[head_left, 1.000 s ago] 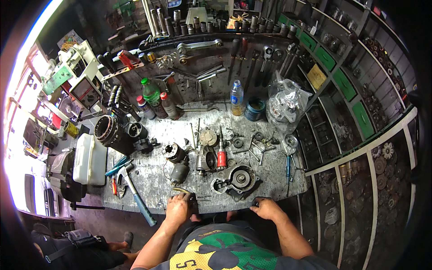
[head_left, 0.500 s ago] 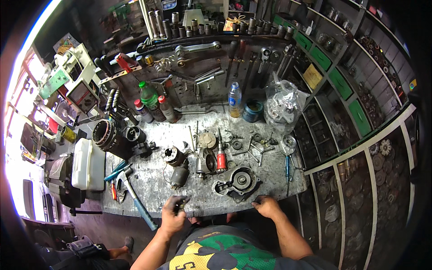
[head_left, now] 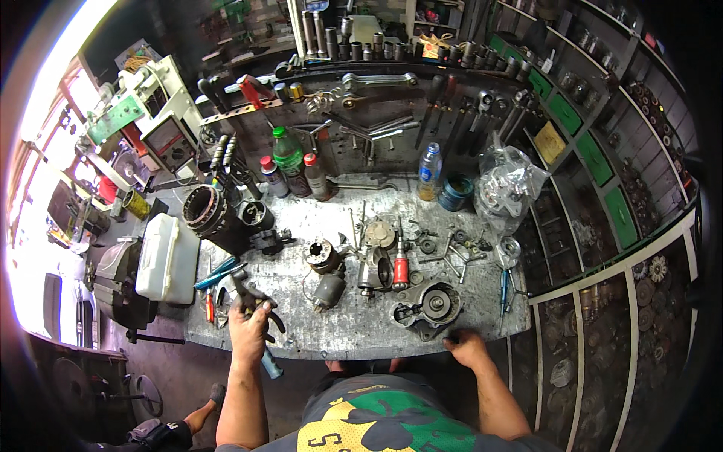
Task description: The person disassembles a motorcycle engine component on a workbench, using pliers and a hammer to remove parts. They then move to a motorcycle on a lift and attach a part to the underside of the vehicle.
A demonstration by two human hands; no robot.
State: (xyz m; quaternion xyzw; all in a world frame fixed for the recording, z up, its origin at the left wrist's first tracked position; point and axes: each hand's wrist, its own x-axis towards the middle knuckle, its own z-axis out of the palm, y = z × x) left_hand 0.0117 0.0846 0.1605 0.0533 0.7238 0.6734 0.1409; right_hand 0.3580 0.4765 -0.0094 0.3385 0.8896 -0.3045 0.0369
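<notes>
Over the head of a hammer [head_left: 272, 367] at the bench's left front is my left hand [head_left: 251, 324]. Its blackened fingers are bent around something dark that I cannot make out, and hand and object cover most of the hammer; the blue handle end shows past the bench edge. My right hand [head_left: 468, 349] rests at the front edge with its fingers curled in, and nothing shows in it. Just beyond it lies a cast metal housing [head_left: 433, 307] with a round bore. A cylindrical motor part [head_left: 328, 291] and a red-handled tool [head_left: 401, 269] lie in the middle.
A white plastic case [head_left: 167, 260] and a vise [head_left: 119, 282] stand left. Bottles, including a green-capped one [head_left: 287, 154], a blue jar [head_left: 456, 193] and a bagged part [head_left: 508, 184] line the back. Small metal parts lie right of centre. Another person's leg [head_left: 202, 414] shows lower left.
My left hand has moved left, from in front of the motor part to over the hammer. The right hand stays near the housing. The whole view has shifted, so the bench appears farther right.
</notes>
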